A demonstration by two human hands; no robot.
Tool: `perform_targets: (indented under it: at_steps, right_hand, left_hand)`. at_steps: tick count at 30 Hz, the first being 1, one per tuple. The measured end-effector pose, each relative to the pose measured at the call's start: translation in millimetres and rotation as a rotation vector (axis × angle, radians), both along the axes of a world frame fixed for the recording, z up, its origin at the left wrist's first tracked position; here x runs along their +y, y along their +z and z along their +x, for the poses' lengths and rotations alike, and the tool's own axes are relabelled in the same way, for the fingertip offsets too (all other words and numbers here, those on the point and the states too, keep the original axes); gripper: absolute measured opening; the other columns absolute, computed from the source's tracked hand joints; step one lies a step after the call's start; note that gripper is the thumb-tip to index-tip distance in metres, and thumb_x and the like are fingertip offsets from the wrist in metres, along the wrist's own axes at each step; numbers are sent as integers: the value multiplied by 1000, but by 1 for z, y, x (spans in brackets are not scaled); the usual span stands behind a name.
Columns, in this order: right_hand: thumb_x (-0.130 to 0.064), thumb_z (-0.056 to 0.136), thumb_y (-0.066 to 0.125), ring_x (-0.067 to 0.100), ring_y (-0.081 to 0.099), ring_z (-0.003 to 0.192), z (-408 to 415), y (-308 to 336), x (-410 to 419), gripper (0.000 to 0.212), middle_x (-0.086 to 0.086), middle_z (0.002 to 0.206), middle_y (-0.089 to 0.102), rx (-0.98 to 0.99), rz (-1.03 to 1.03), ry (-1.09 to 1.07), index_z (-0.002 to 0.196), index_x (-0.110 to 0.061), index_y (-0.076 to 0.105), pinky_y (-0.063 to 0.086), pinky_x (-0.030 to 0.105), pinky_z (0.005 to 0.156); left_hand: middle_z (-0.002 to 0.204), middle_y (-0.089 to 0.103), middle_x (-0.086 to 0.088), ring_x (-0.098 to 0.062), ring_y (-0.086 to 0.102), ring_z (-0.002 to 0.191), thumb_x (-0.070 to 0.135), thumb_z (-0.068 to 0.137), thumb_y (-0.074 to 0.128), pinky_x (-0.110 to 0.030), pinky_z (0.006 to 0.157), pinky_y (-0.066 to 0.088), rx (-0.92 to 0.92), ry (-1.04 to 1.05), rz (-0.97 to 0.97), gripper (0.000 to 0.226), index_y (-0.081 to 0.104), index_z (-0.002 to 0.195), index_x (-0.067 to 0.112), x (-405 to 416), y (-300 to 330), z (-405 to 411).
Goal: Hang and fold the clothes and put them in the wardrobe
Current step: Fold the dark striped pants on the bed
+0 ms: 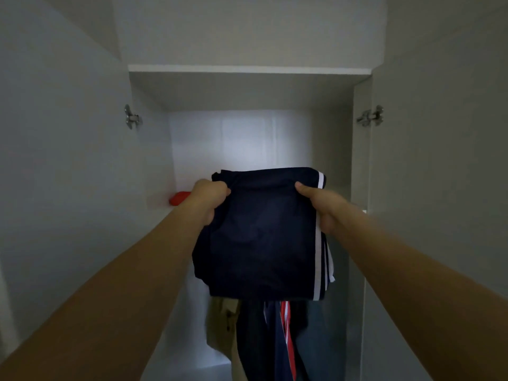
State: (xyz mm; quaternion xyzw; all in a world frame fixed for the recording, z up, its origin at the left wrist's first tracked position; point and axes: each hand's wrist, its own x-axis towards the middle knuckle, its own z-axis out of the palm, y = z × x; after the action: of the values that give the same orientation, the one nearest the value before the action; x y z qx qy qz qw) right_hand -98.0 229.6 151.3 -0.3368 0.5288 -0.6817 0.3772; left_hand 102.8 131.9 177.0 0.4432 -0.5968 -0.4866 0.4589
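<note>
Hands [210, 198] [320, 206] around folded white-striped navy garment [261, 237]

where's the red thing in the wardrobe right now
In the head view the red object lies on the wardrobe shelf at its left end, against the left wall, just beyond the left hand that grips the folded navy garment.

Folded navy garment [261, 235] with white side stripes, held up flat in front of the open white wardrobe [242, 92], right at shelf level. Tan and navy-red clothes [264, 339] hang below it inside.
</note>
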Motion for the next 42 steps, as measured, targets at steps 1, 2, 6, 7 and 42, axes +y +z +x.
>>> perform_targets:
  at_steps: [1,2,6,7,42]
  right_hand:
    - [-28,87,71,23,68,88,-12,1,-25,35,9,105,70,12,-2,-2,115,-7,64,55,34,63]
    - [-28,87,71,22,68,85,-25,2,-49,35,8,103,71,23,2,-6,114,-7,64,54,33,60]
    - [-37,88,69,22,66,82,-85,18,-140,46,7,96,68,89,84,-59,119,-5,60,53,34,64]
    - [-39,88,67,22,65,84,-101,21,-163,49,8,99,67,112,110,-76,121,-4,59,53,36,71]
    - [-72,92,13,31,-2,148,-275,-74,-535,81,6,163,-4,1605,616,312,155,-22,5,4,52,118]
  left_hand:
    - [88,55,-8,-23,55,77,4,94,57,-31,59,51,0,-3,4,8,51,90,7,-26,0,-13]
    - [88,55,-8,-23,55,77,3,94,57,-32,61,51,-1,-9,7,10,52,86,6,-53,-1,-25]
    - [94,58,-11,-28,58,84,3,93,58,-34,61,53,13,-67,74,8,56,87,8,-151,3,-82]
    - [93,58,-11,-28,58,82,2,93,58,-35,59,53,21,-78,98,11,56,85,9,-174,3,-96]
    - [164,9,-4,-26,9,150,48,94,48,-48,121,13,-1413,-201,-542,72,15,156,29,-448,-106,-271]
